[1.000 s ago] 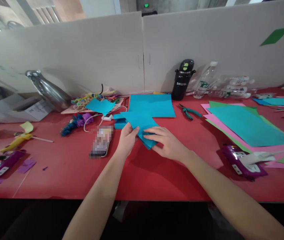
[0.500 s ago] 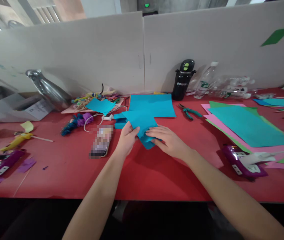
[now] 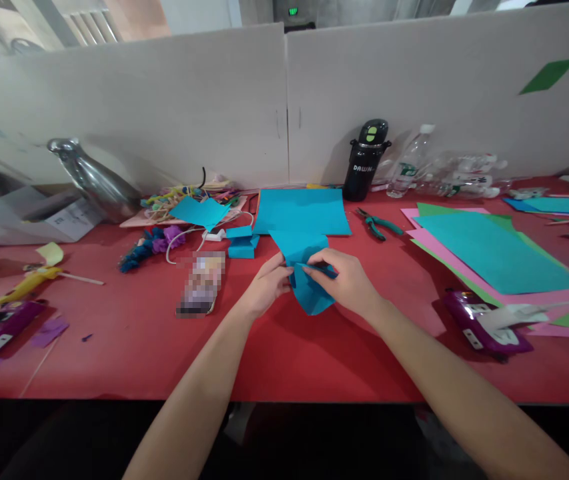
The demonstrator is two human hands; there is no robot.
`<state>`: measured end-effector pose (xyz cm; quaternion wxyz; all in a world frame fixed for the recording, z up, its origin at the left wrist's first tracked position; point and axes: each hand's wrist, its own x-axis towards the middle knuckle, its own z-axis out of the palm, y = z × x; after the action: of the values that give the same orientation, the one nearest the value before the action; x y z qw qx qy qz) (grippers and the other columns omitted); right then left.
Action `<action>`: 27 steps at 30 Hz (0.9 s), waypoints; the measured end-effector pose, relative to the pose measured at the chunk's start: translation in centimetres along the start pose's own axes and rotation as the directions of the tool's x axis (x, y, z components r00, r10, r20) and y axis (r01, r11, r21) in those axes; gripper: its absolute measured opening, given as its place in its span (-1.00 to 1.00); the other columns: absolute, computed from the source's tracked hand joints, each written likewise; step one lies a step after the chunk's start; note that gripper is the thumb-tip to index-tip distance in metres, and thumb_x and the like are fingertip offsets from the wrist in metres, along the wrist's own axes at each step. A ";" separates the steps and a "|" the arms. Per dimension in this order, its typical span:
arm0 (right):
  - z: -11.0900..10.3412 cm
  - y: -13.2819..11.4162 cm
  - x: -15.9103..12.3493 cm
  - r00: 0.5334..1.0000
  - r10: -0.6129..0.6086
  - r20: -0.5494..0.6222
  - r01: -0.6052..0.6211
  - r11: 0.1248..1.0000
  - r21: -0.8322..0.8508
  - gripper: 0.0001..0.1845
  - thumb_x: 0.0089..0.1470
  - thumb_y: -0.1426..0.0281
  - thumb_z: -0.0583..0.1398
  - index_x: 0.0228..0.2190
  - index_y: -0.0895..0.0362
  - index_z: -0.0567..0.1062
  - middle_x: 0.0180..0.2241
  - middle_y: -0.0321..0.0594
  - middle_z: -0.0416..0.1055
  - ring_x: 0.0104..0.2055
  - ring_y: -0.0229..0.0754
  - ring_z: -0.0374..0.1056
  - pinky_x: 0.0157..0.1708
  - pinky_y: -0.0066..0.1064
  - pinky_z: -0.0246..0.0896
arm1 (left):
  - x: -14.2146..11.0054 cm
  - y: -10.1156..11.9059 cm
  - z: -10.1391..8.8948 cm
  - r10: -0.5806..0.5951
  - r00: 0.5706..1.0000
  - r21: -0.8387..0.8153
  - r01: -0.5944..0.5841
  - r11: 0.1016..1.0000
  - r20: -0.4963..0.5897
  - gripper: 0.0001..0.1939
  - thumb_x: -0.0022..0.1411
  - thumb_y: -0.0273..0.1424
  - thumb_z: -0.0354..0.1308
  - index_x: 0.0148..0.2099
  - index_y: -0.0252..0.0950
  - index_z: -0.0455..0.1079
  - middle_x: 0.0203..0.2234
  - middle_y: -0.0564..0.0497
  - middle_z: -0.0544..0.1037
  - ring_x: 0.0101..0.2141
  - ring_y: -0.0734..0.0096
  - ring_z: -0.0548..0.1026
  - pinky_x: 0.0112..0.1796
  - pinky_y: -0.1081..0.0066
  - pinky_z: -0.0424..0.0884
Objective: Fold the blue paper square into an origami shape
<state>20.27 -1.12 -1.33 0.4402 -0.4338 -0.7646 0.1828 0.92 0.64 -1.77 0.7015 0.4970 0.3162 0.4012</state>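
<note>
The held blue paper (image 3: 314,297) is in front of the flat blue sheet (image 3: 301,210), the reference for all positions. It is thin, smooth and matt, with a wide upper panel, a raised fold at mid-length and a lower flap with a rounded tip. Its upper edge meets the reference sheet's front edge in the view; contact there cannot be determined.

Left hand (image 3: 267,287): fingers curled, thumb closed against them on the paper's left edge. Right hand (image 3: 347,277): thumb and forefinger nearly closed, pinching the raised fold; remaining fingers bent.

Front left of the reference sheet: small folded blue piece (image 3: 242,241), with flat creased faces, then the phone (image 3: 201,283), rectangular, its display pixelated. Right: pliers (image 3: 380,225), metal jaws and teal grips. Right rear: black flask (image 3: 364,163), cylindrical, upright; beyond it, clear plastic bottle (image 3: 411,163). Farther right: coloured sheets (image 3: 499,250), overlapping, edges fanned; in front of them, purple power strip (image 3: 484,327).

Forward of the reference sheet, the smooth red tabletop (image 3: 294,360) gives room between the hands and its straight near edge. Lateral room extends from phone to power strip.
</note>
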 end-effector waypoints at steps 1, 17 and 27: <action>0.0 0.0 0.0 1.000 -0.007 0.005 0.007 1.000 -0.002 -0.90 0.22 0.30 0.22 -0.30 0.06 0.48 -0.28 -0.23 0.51 -0.21 -0.15 0.43 -0.19 -0.34 0.29 | 0.0 0.0 0.0 -0.012 1.000 -0.011 0.012 1.000 0.014 -0.55 0.19 -0.33 0.17 0.14 -0.21 0.39 -0.17 -0.09 0.58 -0.28 0.30 0.54 -0.26 0.32 0.45; -0.2 -0.7 0.3 0.999 -0.014 -0.043 0.017 0.997 0.075 -0.88 0.23 0.35 0.19 -0.36 0.08 0.47 -0.35 -0.23 0.46 -0.26 -0.17 0.39 -0.26 -0.35 0.30 | -0.5 0.1 1.3 0.044 0.995 0.232 -0.064 0.971 0.088 -0.64 0.27 -0.15 0.20 -0.02 -0.30 0.40 -0.39 0.05 0.36 -0.43 0.48 0.29 -0.39 0.45 0.29; -0.2 -0.3 0.3 0.999 -0.020 -0.026 0.021 0.998 0.051 -0.90 0.22 0.39 0.21 -0.36 0.08 0.51 -0.35 -0.23 0.47 -0.27 -0.17 0.40 -0.26 -0.34 0.30 | -0.4 -0.3 1.4 0.104 0.993 0.343 -0.114 0.933 0.046 -0.72 0.34 -0.20 0.10 -0.03 -0.28 0.41 -0.39 0.04 0.37 -0.40 0.44 0.30 -0.35 0.41 0.30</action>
<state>20.20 -1.12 -0.87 0.4627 -0.4166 -0.7585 0.1925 1.95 -0.42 -1.60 0.5844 0.6342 0.3441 0.3713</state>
